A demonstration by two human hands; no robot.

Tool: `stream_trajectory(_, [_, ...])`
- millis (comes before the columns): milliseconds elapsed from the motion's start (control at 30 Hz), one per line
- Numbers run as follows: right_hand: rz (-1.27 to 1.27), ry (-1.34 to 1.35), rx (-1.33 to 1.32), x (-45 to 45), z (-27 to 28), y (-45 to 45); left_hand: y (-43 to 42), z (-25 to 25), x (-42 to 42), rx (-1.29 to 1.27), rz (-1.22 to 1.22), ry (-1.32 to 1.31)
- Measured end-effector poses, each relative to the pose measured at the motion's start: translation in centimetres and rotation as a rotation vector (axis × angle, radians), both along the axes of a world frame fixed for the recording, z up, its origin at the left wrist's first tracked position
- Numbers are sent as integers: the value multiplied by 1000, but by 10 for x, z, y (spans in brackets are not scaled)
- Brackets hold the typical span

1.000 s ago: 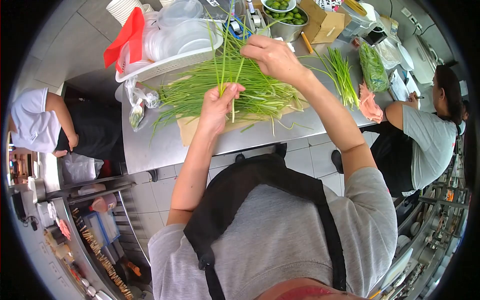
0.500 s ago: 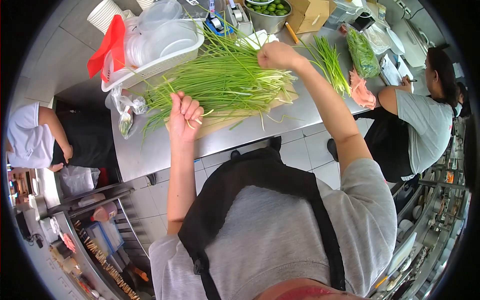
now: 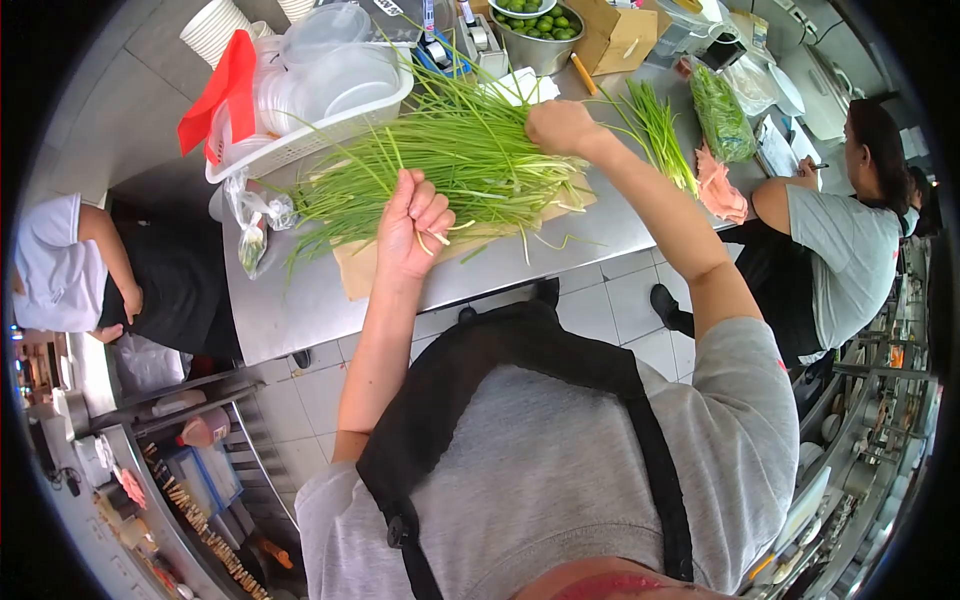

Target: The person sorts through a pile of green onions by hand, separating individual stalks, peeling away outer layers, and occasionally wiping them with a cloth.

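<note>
A wide heap of long green stalks (image 3: 450, 165) with pale ends lies on brown paper (image 3: 354, 272) on the steel table (image 3: 300, 320). My left hand (image 3: 415, 225) is closed on a few green stalks at the heap's near side, their pale cut ends poking out below the fingers. At the heap's upper right, my right hand (image 3: 562, 128) is closed, fingers curled down and out of sight; what it grips is hidden. A smaller bundle of green stalks (image 3: 657, 135) lies apart, to the right of that hand.
Behind the heap are a white basket of plastic lids (image 3: 310, 125), tape dispensers (image 3: 482, 45) and a bowl of green limes (image 3: 540, 45). Bagged greens (image 3: 722, 115) and a pink cloth (image 3: 720, 188) lie right. One person (image 3: 840, 240) writes at right; another (image 3: 65, 265) stands left.
My hands were close together over the heap, then moved apart. My left hand went down and left, then slightly back right; my right hand lowered. The view shifted.
</note>
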State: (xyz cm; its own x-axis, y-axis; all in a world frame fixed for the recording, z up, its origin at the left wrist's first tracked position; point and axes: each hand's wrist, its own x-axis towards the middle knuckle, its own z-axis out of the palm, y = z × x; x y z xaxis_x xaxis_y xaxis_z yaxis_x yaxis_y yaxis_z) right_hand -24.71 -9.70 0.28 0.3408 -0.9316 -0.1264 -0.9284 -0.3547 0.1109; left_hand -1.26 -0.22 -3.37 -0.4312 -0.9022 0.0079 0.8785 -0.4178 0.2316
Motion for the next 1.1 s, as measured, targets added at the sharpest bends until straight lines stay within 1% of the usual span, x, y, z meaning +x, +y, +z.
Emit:
stream_trajectory(33, [-1, 0, -3, -2, 1, -1, 1, 0, -1, -18, -5, -1])
stream_trajectory(100, [3, -103, -61, -9, 12, -1, -1, -1, 0, -34, -7, -1])
stream_trajectory(167, [96, -118, 16, -18, 53, -2, 0, -3, 3, -14, 5, 11])
stream_trajectory(233, [118, -179, -132, -27, 82, -7, -1, -5, 4, -28, -15, 42])
stream_trajectory(300, [74, -86, -312, -27, 126, 7, 0, -5, 4, -46, -32, 70])
stream_trajectory(367, [-68, -91, -428, -25, 170, 26, 0, -2, 0, -37, -8, 56])
stream_trajectory(467, [-7, -412, -624, -15, 206, 58, -2, 5, -5, -24, 55, 39])
stream_trajectory(500, [-4, -413, -630, -19, 199, 54, -3, 10, -7, -30, 57, 40])
stream_trajectory(567, [134, -705, -375, -31, 158, 34, -5, 23, -9, 17, 161, -75])
stream_trajectory(600, [94, -622, -184, -33, 131, 23, -7, 25, -7, 10, 164, -74])
stream_trajectory(633, [170, -519, -194, -24, 113, 27, -9, 27, -4, -53, 164, -99])
stream_trajectory(667, [113, -580, -198, -20, 91, 27, -10, 28, -2, -115, 163, -124])
stream_trajectory(700, [117, -580, -200, -16, 79, 28, -11, 31, -1, -118, 166, -125])
stream_trajectory(733, [1, -790, -43, -12, 69, 31, -11, 34, -2, -123, 188, -148])
stream_trajectory(767, [-119, -995, 120, -7, 62, 35, -12, 37, -3, -127, 209, -172])
stream_trajectory(800, [-118, -996, 125, -1, 58, 40, -12, 40, -4, -123, 211, -173])
stream_trajectory(867, [-195, -1326, 316, 13, 51, 48, -13, 45, -9, -109, 232, -256])
stream_trajectory(900, [-193, -1328, 323, 18, 48, 52, -15, 46, -11, -105, 236, -260])
stream_trajectory(967, [-196, -1504, 452, 27, 43, 57, -19, 46, -16, -107, 254, -358])
stream_trajectory(1033, [-179, -1531, 496, 33, 39, 62, -22, 45, -22, -88, 282, -377])
stream_trajectory(1100, [-189, -1533, 484, 39, 35, 67, -23, 46, -26, -57, 323, -476])
